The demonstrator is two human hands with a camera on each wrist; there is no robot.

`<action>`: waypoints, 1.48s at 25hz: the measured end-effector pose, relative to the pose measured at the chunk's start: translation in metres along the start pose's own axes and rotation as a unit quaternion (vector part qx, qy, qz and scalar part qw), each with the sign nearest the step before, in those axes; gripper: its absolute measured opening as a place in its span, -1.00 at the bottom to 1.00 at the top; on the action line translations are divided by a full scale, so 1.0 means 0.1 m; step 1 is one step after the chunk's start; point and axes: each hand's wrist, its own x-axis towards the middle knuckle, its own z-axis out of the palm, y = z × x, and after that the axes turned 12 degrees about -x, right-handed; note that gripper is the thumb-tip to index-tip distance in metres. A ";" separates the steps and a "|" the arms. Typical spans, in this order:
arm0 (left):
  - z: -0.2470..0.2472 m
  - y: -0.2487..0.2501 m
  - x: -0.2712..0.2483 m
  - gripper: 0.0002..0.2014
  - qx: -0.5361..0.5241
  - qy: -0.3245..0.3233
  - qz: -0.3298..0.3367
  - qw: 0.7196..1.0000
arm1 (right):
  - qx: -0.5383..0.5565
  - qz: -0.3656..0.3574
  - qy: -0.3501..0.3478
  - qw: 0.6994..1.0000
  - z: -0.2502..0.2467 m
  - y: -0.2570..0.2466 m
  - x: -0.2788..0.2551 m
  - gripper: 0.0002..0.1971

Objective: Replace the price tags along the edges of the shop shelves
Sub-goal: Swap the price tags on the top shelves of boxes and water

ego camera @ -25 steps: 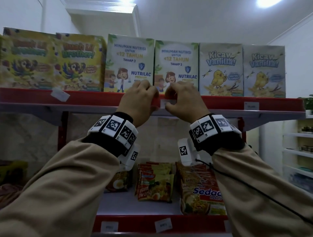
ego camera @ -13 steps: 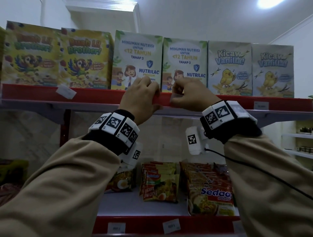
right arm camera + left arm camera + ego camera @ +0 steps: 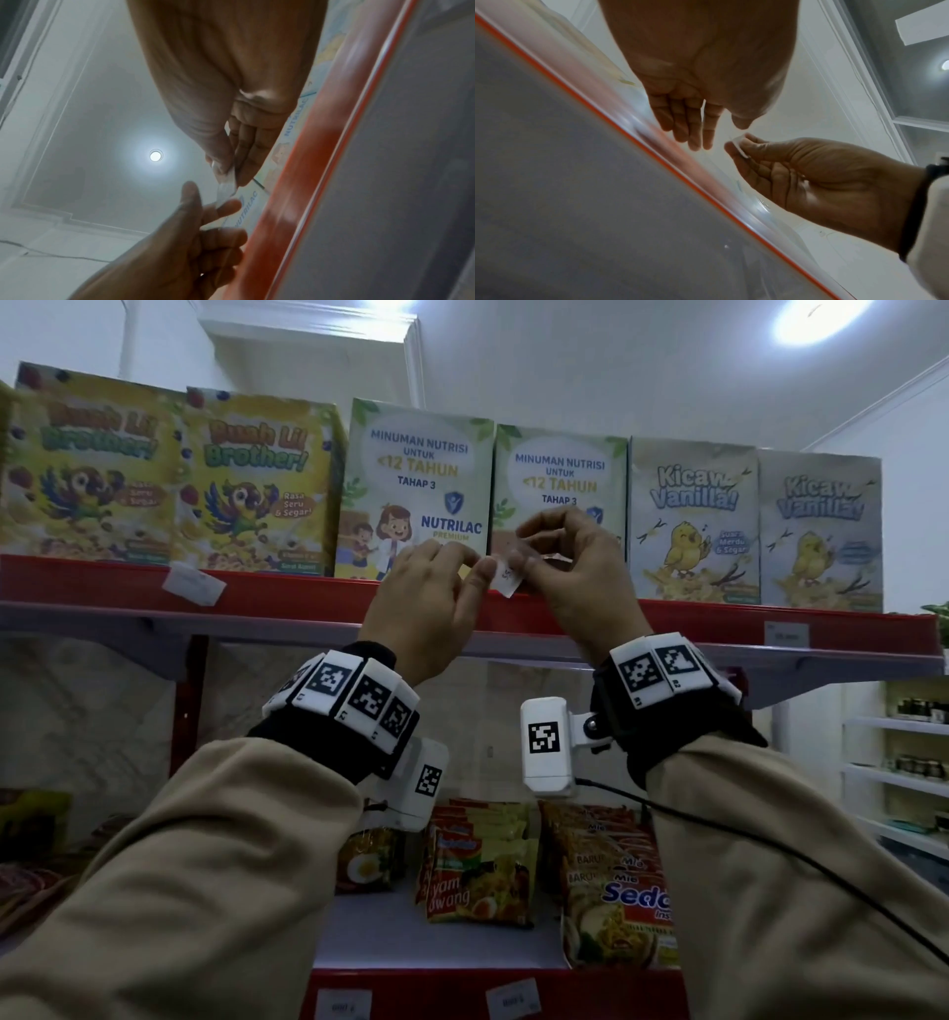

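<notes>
The right hand (image 3: 575,567) pinches a small white price tag (image 3: 506,577) between thumb and fingers, holding it clear of the red shelf edge (image 3: 287,595), in front of the Nutrilac boxes (image 3: 416,490). The left hand (image 3: 426,603) hovers just beside it with fingers relaxed and nearly straight, its thumb close to the tag's lower corner but, in the wrist views, apart from it and gripping nothing.

The likeliest trouble, judging from the hold, is that the slip is thin and gripped only at one end: a loose hand-over between the two hands could let it flutter down, or bend it so it no longer slides cleanly into the strip. Another tag (image 3: 192,582) already sits crooked on the rail to the left, which suggests the strip does not hold them firmly.

Half a second earlier both hands were pressed against the shelf edge with fingers curled over it; now they have lifted off and drawn back, and the tag has come away with the right hand
</notes>
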 end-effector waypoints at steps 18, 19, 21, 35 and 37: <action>-0.23 -0.13 0.06 -0.71 0.074 -0.084 0.005 0.994 | -0.193 -0.044 -0.050 0.979 -0.09 0.05 0.12 -0.94; -0.21 -0.13 0.04 -0.72 0.063 -0.068 0.001 0.996 | -0.203 -0.042 -0.061 0.976 -0.06 0.06 0.11 -0.94; -0.17 -0.12 0.04 -0.74 0.030 -0.036 -0.012 0.999 | -0.228 -0.040 -0.085 0.969 -0.04 0.07 0.09 -0.93; -0.11 -0.10 0.06 -0.72 0.074 -0.062 -0.038 0.995 | -0.350 -0.045 -0.189 0.917 -0.13 0.00 0.13 -0.88; -0.10 -0.09 0.05 -0.71 0.079 -0.061 -0.036 0.994 | -0.361 -0.045 -0.193 0.911 -0.13 0.00 0.12 -0.89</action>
